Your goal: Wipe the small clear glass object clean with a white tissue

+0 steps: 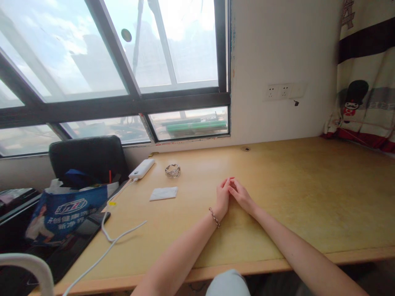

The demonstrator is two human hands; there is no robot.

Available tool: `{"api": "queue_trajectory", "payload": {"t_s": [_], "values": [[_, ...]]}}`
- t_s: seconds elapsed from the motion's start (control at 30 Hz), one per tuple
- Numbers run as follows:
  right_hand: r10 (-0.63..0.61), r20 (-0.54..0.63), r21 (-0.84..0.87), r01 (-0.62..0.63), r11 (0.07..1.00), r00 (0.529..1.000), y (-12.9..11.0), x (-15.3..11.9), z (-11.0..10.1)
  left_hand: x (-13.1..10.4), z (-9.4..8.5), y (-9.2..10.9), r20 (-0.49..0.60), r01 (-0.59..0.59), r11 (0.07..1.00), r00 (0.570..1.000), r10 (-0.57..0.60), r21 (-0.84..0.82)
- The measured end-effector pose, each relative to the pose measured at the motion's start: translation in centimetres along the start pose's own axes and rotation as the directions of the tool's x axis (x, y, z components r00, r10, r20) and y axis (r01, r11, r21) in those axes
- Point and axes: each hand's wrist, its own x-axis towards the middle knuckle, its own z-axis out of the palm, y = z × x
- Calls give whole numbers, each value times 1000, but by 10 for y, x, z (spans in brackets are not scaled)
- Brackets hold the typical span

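My left hand [222, 200] and my right hand [242, 196] rest together on the wooden desk [302, 185], their fingertips meeting in front of me. The fingers of each hand are closed against one another, and no object shows in them. A chain bracelet [214, 218] circles my left wrist. To the left of my hands lies a flat white packet [163, 193]. Behind it sits a round, silvery, see-through ring-shaped object [173, 170], its kind unclear. A white power bank [142, 169] with a cable plugged in lies near the desk's left edge.
A white cable [123, 235] runs over the left edge. Beyond that edge are a blue bag [69, 216] and a black chair back [89, 158]. A window [182, 45], wall sockets [277, 91] and a curtain [367, 74] line the back. A pale knee [228, 283] shows below.
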Motion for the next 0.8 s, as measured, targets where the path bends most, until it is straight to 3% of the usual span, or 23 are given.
{"api": "queue_trajectory", "payload": {"t_s": [0.23, 0.8], "values": [[26, -9, 88, -25, 996, 1000, 4, 2, 1, -1, 2, 1, -10, -27, 1000, 1000, 27, 6], [29, 17, 44, -30, 999, 999, 2, 1, 0, 1, -1, -6, 26, -44, 999, 999, 44, -17]]}}
